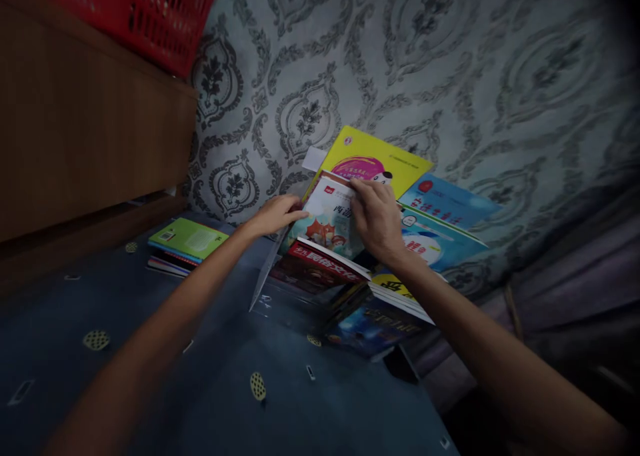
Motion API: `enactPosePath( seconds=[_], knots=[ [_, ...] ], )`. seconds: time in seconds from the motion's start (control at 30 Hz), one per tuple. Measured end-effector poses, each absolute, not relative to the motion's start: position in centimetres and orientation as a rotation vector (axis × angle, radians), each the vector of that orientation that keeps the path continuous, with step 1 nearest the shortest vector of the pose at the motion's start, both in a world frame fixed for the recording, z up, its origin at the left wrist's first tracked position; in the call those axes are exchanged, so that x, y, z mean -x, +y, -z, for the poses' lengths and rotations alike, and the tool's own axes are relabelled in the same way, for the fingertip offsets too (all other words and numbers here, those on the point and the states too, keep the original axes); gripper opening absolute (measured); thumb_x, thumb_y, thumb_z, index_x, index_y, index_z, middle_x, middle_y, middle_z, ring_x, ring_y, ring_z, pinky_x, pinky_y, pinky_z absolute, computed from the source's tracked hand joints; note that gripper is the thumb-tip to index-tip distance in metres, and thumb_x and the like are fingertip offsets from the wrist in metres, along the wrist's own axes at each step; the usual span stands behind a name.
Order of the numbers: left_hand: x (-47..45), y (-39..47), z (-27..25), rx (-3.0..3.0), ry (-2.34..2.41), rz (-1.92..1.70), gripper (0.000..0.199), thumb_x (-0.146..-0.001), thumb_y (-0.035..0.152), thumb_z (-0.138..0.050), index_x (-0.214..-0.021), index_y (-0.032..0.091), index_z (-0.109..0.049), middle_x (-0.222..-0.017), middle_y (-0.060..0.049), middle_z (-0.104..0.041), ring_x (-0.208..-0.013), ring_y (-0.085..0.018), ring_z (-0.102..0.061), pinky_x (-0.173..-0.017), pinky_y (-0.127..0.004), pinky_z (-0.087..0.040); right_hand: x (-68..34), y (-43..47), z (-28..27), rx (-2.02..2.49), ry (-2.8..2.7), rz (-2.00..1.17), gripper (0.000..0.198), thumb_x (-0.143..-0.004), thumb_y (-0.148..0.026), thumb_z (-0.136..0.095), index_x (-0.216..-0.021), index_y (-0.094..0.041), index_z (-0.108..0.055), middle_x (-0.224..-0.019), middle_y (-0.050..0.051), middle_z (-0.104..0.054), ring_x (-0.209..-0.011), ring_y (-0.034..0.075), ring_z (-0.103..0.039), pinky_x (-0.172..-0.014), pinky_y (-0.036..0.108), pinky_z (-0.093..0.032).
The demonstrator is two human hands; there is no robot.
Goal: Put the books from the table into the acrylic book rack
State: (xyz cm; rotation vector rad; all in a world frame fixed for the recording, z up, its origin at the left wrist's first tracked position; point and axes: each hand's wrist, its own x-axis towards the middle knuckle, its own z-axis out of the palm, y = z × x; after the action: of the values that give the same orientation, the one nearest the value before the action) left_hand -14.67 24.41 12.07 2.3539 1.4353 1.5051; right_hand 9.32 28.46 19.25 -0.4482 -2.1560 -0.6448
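A picture book with a white top and cartoon figures [320,224] stands tilted back in a clear book rack [263,286]. My left hand [278,215] is at the book's left edge, its thumb on the cover side and its other fingers curled, partly hidden. With bent fingers, my right hand [379,217] grips the upper right part of the same book. A yellow book [395,159] rises behind it. In front stands a dark red book [320,269]. Blue books [445,199] and a dark blue book [375,323] fill the right side.
A short stack of books with a green one on top [187,238] lies to the left on the blue patterned cloth [215,389]. A wooden cabinet [95,123] bearing a red basket [170,23] borders the left. Patterned wallpaper [310,109] rises behind; a curtain [560,309] hangs at right.
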Motion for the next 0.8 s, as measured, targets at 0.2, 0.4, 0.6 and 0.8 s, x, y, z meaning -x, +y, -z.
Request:
enactPosePath(
  seconds=[0.2, 0.4, 0.6, 0.8],
  knots=[
    [14.9, 23.8, -11.7, -2.237, 1.354, -1.575, 0.029, -0.087, 0.044, -0.060, -0.087, 0.016, -0.067, -0.081, -0.002, -0.066, -0.077, -0.018, -0.058, -0.071, -0.030, -0.045, -9.2, 28.1, -19.6, 0.467, -2.203, 0.635, 0.041, -0.098, -0.026, -0.042, -0.137, -0.023, -0.056, -0.127, 0.015, -0.064, -0.114, 0.034, -0.055, -0.100, 0.057, -0.044],
    [14.9, 22.6, -11.1, -1.887, 1.199, -1.687, 0.039, -0.080, 0.047, -0.062, -0.105, 0.017, -0.064, -0.081, -0.001, -0.064, -0.073, -0.017, -0.060, -0.059, -0.026, -0.049, -9.5, 27.4, -20.1, 0.473, -2.244, 0.583, 0.044, -0.095, -0.020, -0.043, -0.137, -0.021, -0.054, -0.131, 0.016, -0.063, -0.120, 0.033, -0.054, -0.104, 0.055, -0.043],
    [13.8, 21.8, -11.3, -1.781, 1.179, -1.849, 0.028, -0.077, 0.043, -0.063, -0.094, 0.020, -0.059, -0.070, 0.003, -0.056, -0.063, -0.014, -0.057, -0.051, -0.023, -0.048, -9.8, 26.8, -19.9, 0.452, -2.229, 0.509, 0.046, -0.092, -0.015, -0.045, -0.136, -0.025, -0.056, -0.134, 0.012, -0.062, -0.125, 0.031, -0.053, -0.108, 0.053, -0.042],
    [12.4, 20.9, -12.2, -1.810, 1.226, -1.835, 0.021, -0.077, 0.039, -0.063, -0.085, 0.021, -0.055, -0.069, 0.003, -0.057, -0.061, -0.013, -0.057, -0.049, -0.022, -0.047, -10.3, 26.4, -19.9, 0.454, -2.178, 0.474, 0.042, -0.092, -0.015, -0.047, -0.132, -0.023, -0.058, -0.139, 0.014, -0.059, -0.130, 0.032, -0.052, -0.111, 0.055, -0.039]
  ],
)
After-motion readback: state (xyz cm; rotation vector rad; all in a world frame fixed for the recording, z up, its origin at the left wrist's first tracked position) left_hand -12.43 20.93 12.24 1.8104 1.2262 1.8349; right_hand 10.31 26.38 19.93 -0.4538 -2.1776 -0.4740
